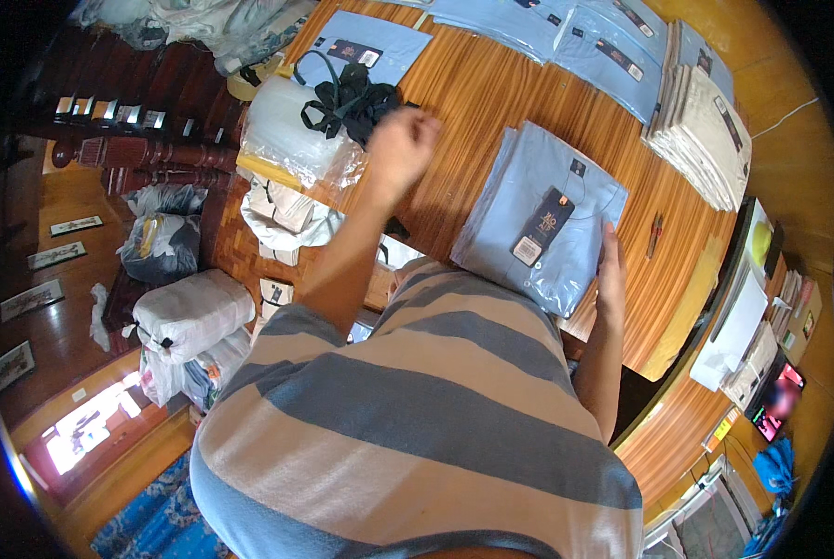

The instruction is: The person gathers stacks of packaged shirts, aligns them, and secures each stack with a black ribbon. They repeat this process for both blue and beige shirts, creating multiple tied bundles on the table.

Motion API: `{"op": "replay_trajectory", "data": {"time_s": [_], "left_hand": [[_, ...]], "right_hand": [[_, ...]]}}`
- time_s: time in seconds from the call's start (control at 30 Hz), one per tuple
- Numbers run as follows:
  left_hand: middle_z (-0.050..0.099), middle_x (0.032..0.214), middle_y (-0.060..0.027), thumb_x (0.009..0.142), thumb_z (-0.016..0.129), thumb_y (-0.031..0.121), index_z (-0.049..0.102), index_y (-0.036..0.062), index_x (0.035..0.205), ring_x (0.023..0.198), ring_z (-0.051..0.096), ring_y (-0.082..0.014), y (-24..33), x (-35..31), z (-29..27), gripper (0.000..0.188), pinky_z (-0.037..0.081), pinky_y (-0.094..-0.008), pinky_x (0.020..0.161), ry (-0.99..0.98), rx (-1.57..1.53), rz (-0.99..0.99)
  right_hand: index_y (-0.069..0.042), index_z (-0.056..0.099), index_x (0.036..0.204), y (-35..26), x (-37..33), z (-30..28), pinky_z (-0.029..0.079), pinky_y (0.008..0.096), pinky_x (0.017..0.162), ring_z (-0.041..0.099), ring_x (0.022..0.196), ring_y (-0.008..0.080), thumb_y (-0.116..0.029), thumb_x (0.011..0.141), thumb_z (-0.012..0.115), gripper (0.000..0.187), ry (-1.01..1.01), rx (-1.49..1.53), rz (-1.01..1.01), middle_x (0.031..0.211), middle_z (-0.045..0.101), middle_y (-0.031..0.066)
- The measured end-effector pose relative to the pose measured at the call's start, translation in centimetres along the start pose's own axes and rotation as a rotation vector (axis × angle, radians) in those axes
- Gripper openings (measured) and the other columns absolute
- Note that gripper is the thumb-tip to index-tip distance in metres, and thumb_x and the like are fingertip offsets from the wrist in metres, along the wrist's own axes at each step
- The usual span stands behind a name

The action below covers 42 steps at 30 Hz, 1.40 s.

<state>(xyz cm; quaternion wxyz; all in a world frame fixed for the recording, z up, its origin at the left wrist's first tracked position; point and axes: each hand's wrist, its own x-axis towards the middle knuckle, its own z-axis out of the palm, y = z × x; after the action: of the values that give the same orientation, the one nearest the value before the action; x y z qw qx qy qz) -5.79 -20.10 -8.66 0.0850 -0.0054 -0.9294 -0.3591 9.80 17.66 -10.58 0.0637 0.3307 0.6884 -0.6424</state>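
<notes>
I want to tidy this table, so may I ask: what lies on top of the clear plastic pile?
Black ribbon-like loops lie tangled on the clear plastic pile, beside the left hand. What they cover cannot be seen.

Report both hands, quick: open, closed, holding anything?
Left hand: fingers curled beside the black straps; can't tell if holding.
Right hand: open, fingers extended along the right edge of the bagged blue garments.
</notes>
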Motion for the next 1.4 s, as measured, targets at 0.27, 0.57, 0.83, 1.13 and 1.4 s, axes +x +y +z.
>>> {"op": "replay_trajectory", "data": {"time_s": [0.27, 0.57, 0.83, 1.13, 1.4], "left_hand": [[0.076, 0.098, -0.0225, 0.088, 0.072, 0.050, 0.079, 0.0055, 0.095, 0.096, 0.075, -0.0377, -2.4, 6.4, -2.5, 0.046, 0.060, -0.0476, 0.084, -0.217, 0.659, -0.244], [0.076, 0.110, -0.0085, 0.098, 0.064, 0.016, 0.072, 0.0083, 0.103, 0.103, 0.070, -0.0223, -0.5, 7.5, -12.8, 0.012, 0.052, -0.0366, 0.089, 0.055, -0.334, -0.089], [0.061, 0.108, -0.0131, 0.100, 0.061, 0.020, 0.055, -0.0010, 0.120, 0.089, 0.064, -0.0212, 18.1, 0.8, -24.0, 0.029, 0.050, -0.0378, 0.086, -0.414, -1.147, 0.517], [0.053, 0.078, -0.0028, 0.083, 0.079, 0.063, 0.052, -0.0014, 0.128, 0.055, 0.041, -0.0069, 20.6, -1.2, -22.2, 0.084, 0.031, -0.0233, 0.045, -0.016, -0.870, 0.581], [0.075, 0.097, -0.0156, 0.075, 0.089, 0.023, 0.068, 0.0045, 0.123, 0.090, 0.075, -0.0344, 10.2, -0.3, -10.8, 0.056, 0.057, -0.0405, 0.078, -0.624, 0.180, 0.505]], "right_hand": [[0.005, 0.065, 0.125, -1.0, -0.2, -1.9, 0.047, 0.0313, 0.085, 0.061, 0.100, 0.0172, -0.056, 0.099, 0.061, 0.066, 0.097, -0.043, -0.057, 0.109, 0.067, 0.0089], [0.001, 0.066, 0.120, -2.7, -2.0, -4.1, 0.049, 0.0353, 0.096, 0.062, 0.114, 0.0227, -0.042, 0.099, 0.070, 0.049, 0.331, -0.118, -0.290, 0.115, 0.067, 0.0115], [-0.004, 0.058, 0.136, -18.5, -9.6, 8.3, 0.038, 0.0514, 0.112, 0.045, 0.138, 0.0416, -0.038, 0.065, 0.097, 0.088, -0.009, -0.298, -1.347, 0.146, 0.048, 0.0234], [-0.002, 0.068, 0.099, -21.8, -14.7, 11.2, 0.046, 0.0318, 0.057, 0.061, 0.066, 0.0152, -0.023, 0.100, 0.071, 0.021, -1.347, 0.068, -0.532, 0.075, 0.065, 0.0069], [0.001, 0.071, 0.088, -12.6, -8.0, -6.5, 0.047, 0.0332, 0.060, 0.059, 0.067, 0.0123, -0.026, 0.097, 0.073, 0.028, -0.266, -0.578, -0.322, 0.069, 0.064, 0.0054]]}}
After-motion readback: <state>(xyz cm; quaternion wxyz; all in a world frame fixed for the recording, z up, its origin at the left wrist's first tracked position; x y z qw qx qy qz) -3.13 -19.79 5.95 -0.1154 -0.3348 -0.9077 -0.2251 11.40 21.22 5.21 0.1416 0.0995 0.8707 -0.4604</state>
